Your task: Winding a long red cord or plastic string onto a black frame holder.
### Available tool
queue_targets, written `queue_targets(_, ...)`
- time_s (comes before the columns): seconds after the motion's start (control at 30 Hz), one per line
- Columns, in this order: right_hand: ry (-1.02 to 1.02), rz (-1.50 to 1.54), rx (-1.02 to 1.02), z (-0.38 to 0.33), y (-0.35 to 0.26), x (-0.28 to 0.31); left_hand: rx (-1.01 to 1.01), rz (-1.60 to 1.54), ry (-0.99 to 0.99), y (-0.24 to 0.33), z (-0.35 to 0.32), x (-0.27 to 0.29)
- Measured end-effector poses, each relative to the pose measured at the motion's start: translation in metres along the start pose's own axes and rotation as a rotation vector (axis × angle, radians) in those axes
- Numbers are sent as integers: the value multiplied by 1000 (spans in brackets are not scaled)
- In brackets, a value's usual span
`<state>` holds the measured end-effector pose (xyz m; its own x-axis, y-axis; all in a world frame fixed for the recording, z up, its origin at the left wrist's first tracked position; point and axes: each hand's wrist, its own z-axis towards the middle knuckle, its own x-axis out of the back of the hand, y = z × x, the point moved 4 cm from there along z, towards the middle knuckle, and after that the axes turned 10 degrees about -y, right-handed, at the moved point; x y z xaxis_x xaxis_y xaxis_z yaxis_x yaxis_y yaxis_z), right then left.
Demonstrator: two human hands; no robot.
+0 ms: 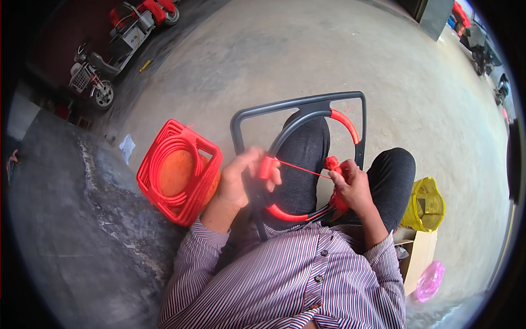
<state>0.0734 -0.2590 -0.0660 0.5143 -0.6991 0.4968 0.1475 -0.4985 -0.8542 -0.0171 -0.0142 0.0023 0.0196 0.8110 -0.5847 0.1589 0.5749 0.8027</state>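
Note:
Across my lap lies a black frame (296, 104) with a rounded four-sided outline and a round ring inside it. Red wrapping covers parts of the ring, at the upper right (346, 123) and along the bottom (287, 213). My left hand (236, 178) is closed around the ring's left side, beside another red-wrapped stretch (267, 168); its fingers are slightly blurred. From there a thin red cord (304, 169) runs taut to my right hand (353, 185), which is closed on a bundle of red cord (332, 163). Loose red strands hang below that hand.
Several red frames (156, 156) are stacked at my left, with an orange round thing (176, 172) inside. At my right stand a yellow container (422, 205) and a cardboard box (421, 257), with a pink plastic bag (430, 281). Parked vehicles (129, 38) stand far left.

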Motion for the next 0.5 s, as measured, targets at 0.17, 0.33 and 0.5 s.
queue_targets(0.17,-44,-362,37,9,-27,-17,96,-275,-378,-2,0,-24)
queue_targets(0.33,-26,-365,79,18,-31,-15,179,-197,-257,-4,4,-40)
queue_targets(0.5,-114,387,137,23,-57,1,47,-157,-159,-13,2,-53)
